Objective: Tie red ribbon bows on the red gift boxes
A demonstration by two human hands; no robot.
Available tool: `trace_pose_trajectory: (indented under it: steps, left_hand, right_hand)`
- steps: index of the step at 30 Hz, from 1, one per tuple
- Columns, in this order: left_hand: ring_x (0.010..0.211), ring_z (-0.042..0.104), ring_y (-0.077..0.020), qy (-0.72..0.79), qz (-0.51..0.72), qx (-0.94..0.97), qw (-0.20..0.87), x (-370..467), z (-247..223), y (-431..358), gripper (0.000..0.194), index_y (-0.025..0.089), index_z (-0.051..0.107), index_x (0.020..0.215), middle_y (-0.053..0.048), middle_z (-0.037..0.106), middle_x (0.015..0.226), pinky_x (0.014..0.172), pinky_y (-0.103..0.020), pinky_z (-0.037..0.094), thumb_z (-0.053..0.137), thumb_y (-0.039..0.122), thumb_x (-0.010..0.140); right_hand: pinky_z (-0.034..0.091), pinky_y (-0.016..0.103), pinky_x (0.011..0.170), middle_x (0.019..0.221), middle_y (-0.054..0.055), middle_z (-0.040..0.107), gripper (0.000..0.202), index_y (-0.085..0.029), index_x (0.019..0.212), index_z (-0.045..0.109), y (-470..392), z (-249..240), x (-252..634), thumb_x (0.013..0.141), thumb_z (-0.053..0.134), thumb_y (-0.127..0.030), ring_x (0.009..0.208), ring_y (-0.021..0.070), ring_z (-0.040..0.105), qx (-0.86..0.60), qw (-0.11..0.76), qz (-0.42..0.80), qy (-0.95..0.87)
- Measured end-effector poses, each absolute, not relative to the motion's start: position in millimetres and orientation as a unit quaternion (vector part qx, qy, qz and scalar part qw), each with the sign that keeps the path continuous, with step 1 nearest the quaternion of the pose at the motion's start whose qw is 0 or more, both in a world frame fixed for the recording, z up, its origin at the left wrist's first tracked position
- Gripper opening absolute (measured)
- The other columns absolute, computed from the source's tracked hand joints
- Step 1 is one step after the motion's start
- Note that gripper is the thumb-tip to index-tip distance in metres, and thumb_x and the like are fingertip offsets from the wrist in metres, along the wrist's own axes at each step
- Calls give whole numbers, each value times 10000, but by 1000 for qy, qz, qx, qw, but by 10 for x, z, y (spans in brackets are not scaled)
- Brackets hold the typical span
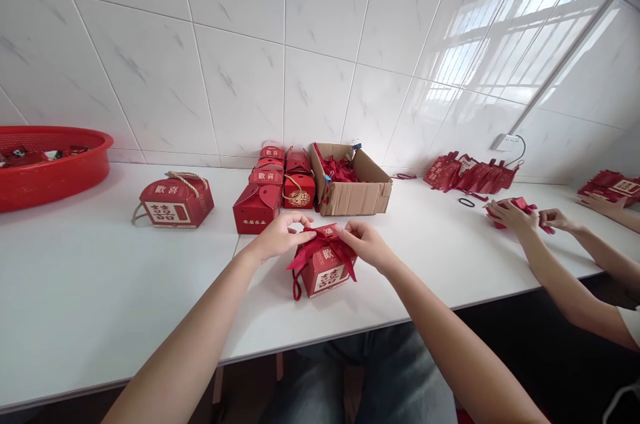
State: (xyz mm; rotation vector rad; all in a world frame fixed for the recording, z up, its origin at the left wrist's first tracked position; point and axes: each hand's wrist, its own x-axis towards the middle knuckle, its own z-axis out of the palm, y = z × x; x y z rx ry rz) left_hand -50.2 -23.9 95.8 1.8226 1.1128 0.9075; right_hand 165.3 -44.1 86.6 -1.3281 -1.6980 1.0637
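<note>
A small red gift box (325,277) with a white printed panel stands on the table right before me. Across its top lies a red ribbon (343,252) tied in a bow, its tails hanging down the front. My left hand (284,236) pinches the ribbon at the box's left top edge. On the other side, my right hand (367,242) has its thumb and fingers closed on the bow's right part. A dark red cord handle (297,285) dangles at the box's left side.
Behind the box are several stacked red boxes (257,207) and a cardboard carton (355,199) of red ribbons. A rope-handled red box (177,203) and red basket (55,174) stand left. Rightward, a co-worker's hands (513,216) hold a red box near flat red bags (470,174).
</note>
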Motion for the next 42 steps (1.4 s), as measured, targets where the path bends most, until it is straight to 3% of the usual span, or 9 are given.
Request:
trace_pose_trajectory:
  steps: [8, 12, 19, 27, 36, 42]
  left_hand:
    - [943, 615, -243, 405, 334, 700, 484, -477, 876, -224, 383, 207, 687, 975, -61, 680, 990, 752, -308, 499, 595, 518, 772]
    - [909, 616, -236, 416, 373, 657, 506, -405, 852, -240, 395, 185, 689, 888, -66, 677, 931, 729, -299, 489, 597, 548, 762]
    - [813, 585, -195, 472, 423, 650, 419, -257, 723, -213, 418, 162, 639, 792, -36, 612, 842, 689, -284, 459, 658, 567, 691]
    - [830, 563, -186, 495, 431, 650, 382, -272, 636, -183, 434, 170, 602, 775, -47, 566, 981, 687, -287, 459, 704, 567, 634]
    - [856, 547, -189, 511, 449, 659, 321, -276, 556, -88, 415, 166, 584, 688, -46, 553, 972, 756, -306, 433, 701, 559, 629]
    - [795, 514, -160, 500, 448, 663, 333, -275, 585, -147, 438, 176, 534, 677, -27, 508, 940, 701, -276, 419, 697, 579, 624]
  right_hand:
    - [236, 224, 450, 536, -52, 385, 529, -200, 586, 325, -447, 803, 1471, 704, 594, -641, 509, 84, 347, -563, 385, 270, -680]
    - [224, 226, 446, 519, -51, 430, 513, -205, 586, 333, -456, 817, 1490, 693, 609, -624, 486, 84, 365, -560, 377, 267, -688]
    - [286, 231, 476, 569, -17, 538, 411, -199, 604, 435, -491, 823, 1471, 713, 614, -553, 523, 114, 467, -580, 359, 216, -699]
    - [350, 240, 512, 659, 20, 629, 370, -192, 654, 495, -498, 833, 1516, 714, 621, -535, 602, 154, 563, -586, 321, 194, -719]
    - [320, 243, 512, 738, 38, 649, 333, -199, 709, 491, -466, 880, 1508, 709, 647, -493, 642, 161, 560, -597, 258, 146, -746]
    - [356, 244, 522, 744, 41, 662, 335, -190, 731, 537, -447, 838, 1560, 684, 670, -494, 639, 166, 581, -572, 299, 208, -735]
